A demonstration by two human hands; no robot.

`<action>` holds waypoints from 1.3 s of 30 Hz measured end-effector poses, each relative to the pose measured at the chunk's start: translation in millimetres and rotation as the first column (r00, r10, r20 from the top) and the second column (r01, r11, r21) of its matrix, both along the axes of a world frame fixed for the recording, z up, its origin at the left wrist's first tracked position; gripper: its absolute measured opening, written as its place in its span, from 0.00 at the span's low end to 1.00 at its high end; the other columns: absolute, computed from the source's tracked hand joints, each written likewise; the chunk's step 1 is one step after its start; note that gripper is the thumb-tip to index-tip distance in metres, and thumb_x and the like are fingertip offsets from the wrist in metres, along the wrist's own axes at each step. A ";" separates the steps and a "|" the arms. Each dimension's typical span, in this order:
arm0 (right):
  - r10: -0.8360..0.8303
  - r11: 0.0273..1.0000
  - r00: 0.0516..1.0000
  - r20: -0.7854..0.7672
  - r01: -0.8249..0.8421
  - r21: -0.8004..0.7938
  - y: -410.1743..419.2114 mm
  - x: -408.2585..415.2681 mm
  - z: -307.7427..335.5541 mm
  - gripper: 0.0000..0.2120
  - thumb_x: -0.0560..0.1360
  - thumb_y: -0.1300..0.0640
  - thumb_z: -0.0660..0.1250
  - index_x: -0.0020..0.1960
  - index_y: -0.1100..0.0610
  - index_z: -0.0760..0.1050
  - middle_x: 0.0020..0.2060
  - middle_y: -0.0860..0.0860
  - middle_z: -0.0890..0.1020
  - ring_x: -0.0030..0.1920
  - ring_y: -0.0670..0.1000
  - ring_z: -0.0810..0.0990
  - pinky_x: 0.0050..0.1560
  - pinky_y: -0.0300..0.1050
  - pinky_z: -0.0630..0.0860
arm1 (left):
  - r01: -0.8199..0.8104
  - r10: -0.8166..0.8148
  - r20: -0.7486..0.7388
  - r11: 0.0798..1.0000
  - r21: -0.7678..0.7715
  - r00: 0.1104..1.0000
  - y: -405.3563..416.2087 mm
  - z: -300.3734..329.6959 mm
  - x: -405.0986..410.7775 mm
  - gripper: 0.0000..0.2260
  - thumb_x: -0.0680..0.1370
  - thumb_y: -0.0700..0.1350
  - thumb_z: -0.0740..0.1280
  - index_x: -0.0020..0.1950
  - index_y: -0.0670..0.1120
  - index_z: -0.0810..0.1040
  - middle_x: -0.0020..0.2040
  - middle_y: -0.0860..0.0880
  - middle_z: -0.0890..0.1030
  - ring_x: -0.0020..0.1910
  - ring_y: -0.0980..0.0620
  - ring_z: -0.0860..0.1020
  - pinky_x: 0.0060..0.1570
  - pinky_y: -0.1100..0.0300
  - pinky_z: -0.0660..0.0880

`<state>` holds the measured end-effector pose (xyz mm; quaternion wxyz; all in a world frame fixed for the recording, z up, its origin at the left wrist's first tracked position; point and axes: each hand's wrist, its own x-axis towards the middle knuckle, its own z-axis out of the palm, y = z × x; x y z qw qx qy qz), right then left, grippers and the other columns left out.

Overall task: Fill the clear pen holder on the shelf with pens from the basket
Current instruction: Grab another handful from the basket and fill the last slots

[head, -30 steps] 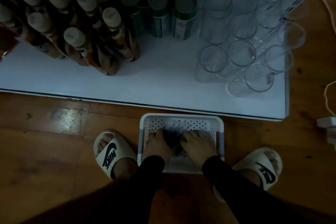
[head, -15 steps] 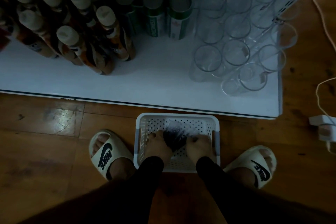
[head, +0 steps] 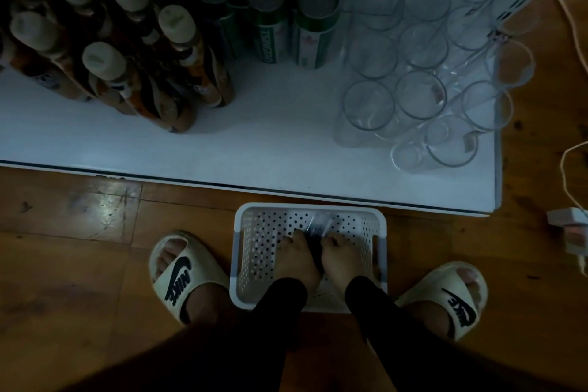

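Both my hands are down in the white basket (head: 251, 251) on the floor — left hand (head: 294, 259) and right hand (head: 342, 259) curled round one dark bundle of pens (head: 316, 232). I'm gathering; next comes lifting it to a clear pen holder (head: 367, 105) on the shelf (head: 254, 143) — upright, none slipping.

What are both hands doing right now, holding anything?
Left hand: fingers curled round the bundle of pens in the basket.
Right hand: also gripping that bundle, from the other side.
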<state>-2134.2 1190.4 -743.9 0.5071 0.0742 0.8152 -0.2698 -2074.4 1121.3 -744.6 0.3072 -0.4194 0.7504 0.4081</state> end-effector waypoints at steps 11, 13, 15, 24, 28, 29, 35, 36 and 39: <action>-0.299 0.950 0.940 0.167 0.309 -0.041 9.9 -4.2 -0.2 0.13 0.79 0.60 0.58 0.54 0.67 0.77 0.53 0.66 0.80 0.54 0.62 0.80 0.55 0.54 0.76 | -0.088 0.091 -0.054 0.994 0.059 0.994 0.7 -6.1 2.2 0.15 0.74 0.42 0.66 0.57 0.44 0.65 0.53 0.43 0.77 0.50 0.44 0.78 0.50 0.48 0.77; -0.303 0.947 0.933 0.194 0.317 -0.046 10.8 -4.8 5.2 0.13 0.79 0.59 0.59 0.55 0.65 0.78 0.53 0.63 0.81 0.56 0.61 0.79 0.63 0.57 0.74 | -0.097 0.104 -0.060 0.989 0.111 0.993 -3.5 -1.6 5.1 0.14 0.75 0.41 0.65 0.58 0.43 0.65 0.52 0.44 0.77 0.48 0.44 0.78 0.49 0.49 0.78; -0.319 0.938 0.928 0.192 0.338 -0.072 13.2 -5.3 12.7 0.10 0.79 0.59 0.60 0.51 0.60 0.80 0.52 0.60 0.83 0.54 0.58 0.80 0.63 0.58 0.75 | -0.130 0.148 -0.063 0.965 0.226 0.987 -9.8 7.5 6.6 0.15 0.75 0.41 0.64 0.60 0.45 0.66 0.49 0.45 0.78 0.45 0.45 0.79 0.44 0.50 0.78; -0.407 0.846 0.898 0.167 0.440 -0.302 17.3 -13.0 95.6 0.12 0.80 0.60 0.57 0.55 0.63 0.77 0.48 0.61 0.83 0.47 0.57 0.82 0.45 0.46 0.79 | -0.132 0.294 -0.204 0.814 0.566 0.934 -33.2 99.9 12.8 0.11 0.76 0.38 0.65 0.58 0.43 0.72 0.43 0.44 0.77 0.37 0.50 0.76 0.41 0.56 0.76; -0.352 0.792 0.919 0.178 0.394 -0.466 18.5 -4.8 145.3 0.14 0.81 0.51 0.60 0.54 0.61 0.79 0.48 0.61 0.85 0.47 0.57 0.83 0.51 0.51 0.79 | -0.124 0.406 -0.320 0.762 0.635 0.856 -38.4 158.1 19.0 0.08 0.77 0.36 0.64 0.55 0.42 0.75 0.40 0.44 0.79 0.35 0.51 0.76 0.37 0.57 0.75; -0.337 0.770 0.925 0.174 0.378 -0.514 19.0 -2.4 159.6 0.15 0.80 0.49 0.62 0.54 0.60 0.80 0.46 0.59 0.85 0.46 0.56 0.84 0.49 0.49 0.80 | -0.122 0.431 -0.336 0.747 0.653 0.838 -39.6 174.0 20.3 0.07 0.78 0.36 0.64 0.55 0.43 0.75 0.40 0.45 0.79 0.34 0.50 0.76 0.36 0.57 0.75; -0.276 0.677 0.961 -0.010 0.187 -0.712 22.5 2.7 242.9 0.14 0.80 0.52 0.64 0.53 0.62 0.81 0.46 0.59 0.86 0.36 0.52 0.82 0.41 0.44 0.80 | -0.038 0.443 -0.421 0.723 0.689 0.792 -38.3 249.3 27.8 0.11 0.80 0.37 0.61 0.63 0.40 0.72 0.42 0.41 0.79 0.33 0.48 0.78 0.35 0.55 0.76; -0.283 0.660 0.959 -0.034 0.168 -0.733 23.1 2.2 256.3 0.14 0.80 0.52 0.64 0.53 0.61 0.81 0.45 0.59 0.86 0.34 0.52 0.81 0.41 0.47 0.79 | -0.018 0.443 -0.439 0.719 0.695 0.781 -35.9 261.4 28.8 0.12 0.80 0.37 0.60 0.63 0.40 0.72 0.43 0.41 0.80 0.34 0.48 0.78 0.36 0.55 0.76; -0.280 0.625 0.956 -0.085 0.115 -0.772 26.0 -0.7 290.0 0.14 0.80 0.52 0.64 0.52 0.60 0.83 0.43 0.57 0.86 0.33 0.51 0.80 0.41 0.50 0.78 | 0.022 0.454 -0.506 0.729 0.684 0.733 -29.4 290.9 28.5 0.12 0.81 0.36 0.59 0.64 0.40 0.72 0.45 0.40 0.82 0.35 0.46 0.80 0.37 0.54 0.77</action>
